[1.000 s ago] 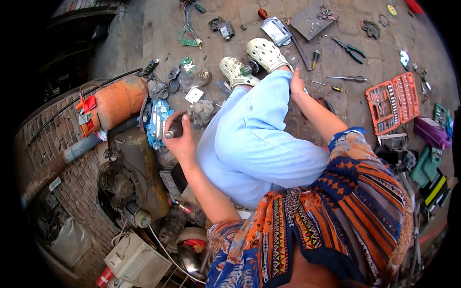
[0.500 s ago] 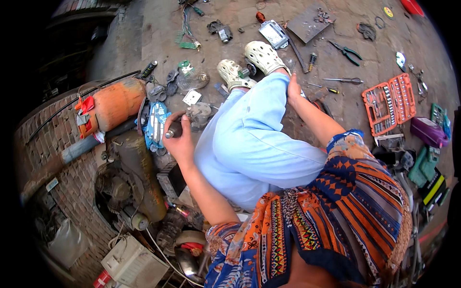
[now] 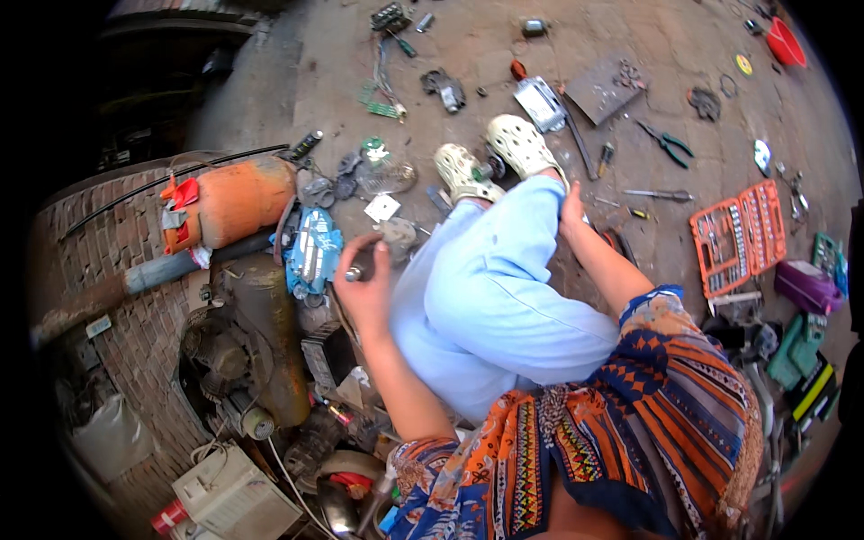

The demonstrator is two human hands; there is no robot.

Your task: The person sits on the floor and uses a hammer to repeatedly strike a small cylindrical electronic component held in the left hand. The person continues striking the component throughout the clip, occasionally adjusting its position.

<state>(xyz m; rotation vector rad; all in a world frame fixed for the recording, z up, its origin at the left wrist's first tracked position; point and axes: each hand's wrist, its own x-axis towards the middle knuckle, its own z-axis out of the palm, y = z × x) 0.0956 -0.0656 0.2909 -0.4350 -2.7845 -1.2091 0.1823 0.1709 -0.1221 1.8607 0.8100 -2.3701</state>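
Note:
My left hand (image 3: 367,301) is raised beside my left thigh. Its fingers curl round a small dark cylindrical part with a bright metal end (image 3: 355,273); most of the part is hidden in the palm. My right hand (image 3: 571,212) lies against the outer side of my right shin, its fingers mostly hidden. Between my white clogs (image 3: 515,142) sits a small motor-like part (image 3: 489,168) with a dark wheel and a green piece. Just beyond my left hand are a blue plastic bag (image 3: 314,250) and a grey, dusty lump-shaped part (image 3: 397,238).
To the right, an orange socket set (image 3: 738,238) is open near pliers (image 3: 666,144) and screwdrivers (image 3: 660,194). Ahead lie a silver box-shaped unit (image 3: 542,104) and a metal plate (image 3: 605,90). At left are an orange gas cylinder (image 3: 245,202), a compressor (image 3: 220,355) and a brick wall.
The whole view has shifted, so the ground and my legs appear lower and farther right. My left hand has turned a little, still gripping the part. My right hand stays at the shin.

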